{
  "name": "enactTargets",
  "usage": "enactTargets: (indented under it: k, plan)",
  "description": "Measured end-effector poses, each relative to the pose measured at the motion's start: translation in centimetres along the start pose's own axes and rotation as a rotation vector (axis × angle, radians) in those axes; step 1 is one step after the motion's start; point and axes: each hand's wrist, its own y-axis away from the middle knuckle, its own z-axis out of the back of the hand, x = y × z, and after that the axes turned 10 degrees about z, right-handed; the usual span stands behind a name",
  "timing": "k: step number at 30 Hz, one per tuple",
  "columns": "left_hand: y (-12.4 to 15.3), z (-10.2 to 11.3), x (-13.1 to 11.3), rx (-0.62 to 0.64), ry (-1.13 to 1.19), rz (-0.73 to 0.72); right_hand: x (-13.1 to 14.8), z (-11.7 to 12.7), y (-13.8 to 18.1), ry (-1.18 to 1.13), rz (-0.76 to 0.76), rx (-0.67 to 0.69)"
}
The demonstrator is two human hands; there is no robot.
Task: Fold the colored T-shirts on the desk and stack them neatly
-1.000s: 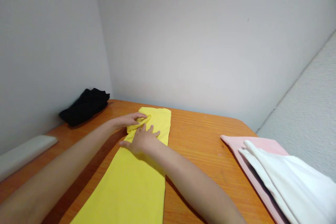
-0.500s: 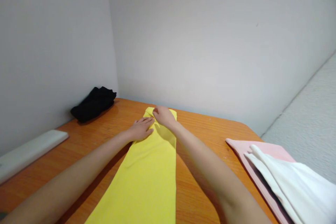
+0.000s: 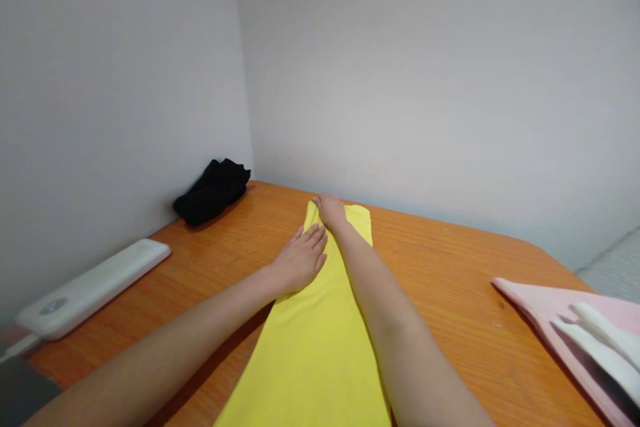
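Observation:
A long strip of folded yellow cloth (image 3: 313, 347) runs from the near edge of the view toward the back of the wooden table. My left hand (image 3: 301, 260) lies flat on its left side, palm down with the fingers stretched out. Farther up, my right hand (image 3: 330, 211) is closed at the far left corner of the cloth, its fingers curled over the edge. The cloth's far right corner (image 3: 361, 215) lies flat beside my right wrist. Part of the fabric is hidden under both hands and the right forearm.
Black bunched fabric (image 3: 214, 192) sits in the back left corner against the wall. A long white device (image 3: 100, 285) with a cable lies along the left side. At the right are pink folded cloth (image 3: 545, 300) and white cloth (image 3: 607, 350) on the wooden table (image 3: 445, 287).
My right hand has shifted left to the far left corner of the yellow cloth, whose far right corner now shows. My left hand stays flat. The view has turned left.

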Motion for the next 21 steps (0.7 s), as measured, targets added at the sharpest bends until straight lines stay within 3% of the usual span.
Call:
enactTargets:
  k: [6, 11, 15, 17, 21]
  plan:
    - [0.5, 0.3, 0.1, 0.003, -0.048, -0.041, -0.6, -0.6, 0.0, 0.038, 0.095, -0.016]
    - [0.3, 0.1, 0.1, -0.012, -0.050, -0.060, 0.8, 2.2, 1.2, 0.103, 0.174, -0.111]
    - [0.2, -0.2, 0.2, -0.041, -0.031, -0.065, 0.9, 4.0, 3.1, 0.136, 0.470, -0.202]
    - [0.2, -0.3, 0.3, -0.050, -0.014, -0.065, 0.0, 3.3, 4.2, 0.129, 0.581, -0.120]
    - [-0.1, -0.7, 0.5, -0.038, 0.035, -0.073, -2.3, 0.7, 5.6, -0.011, 0.438, 0.121]
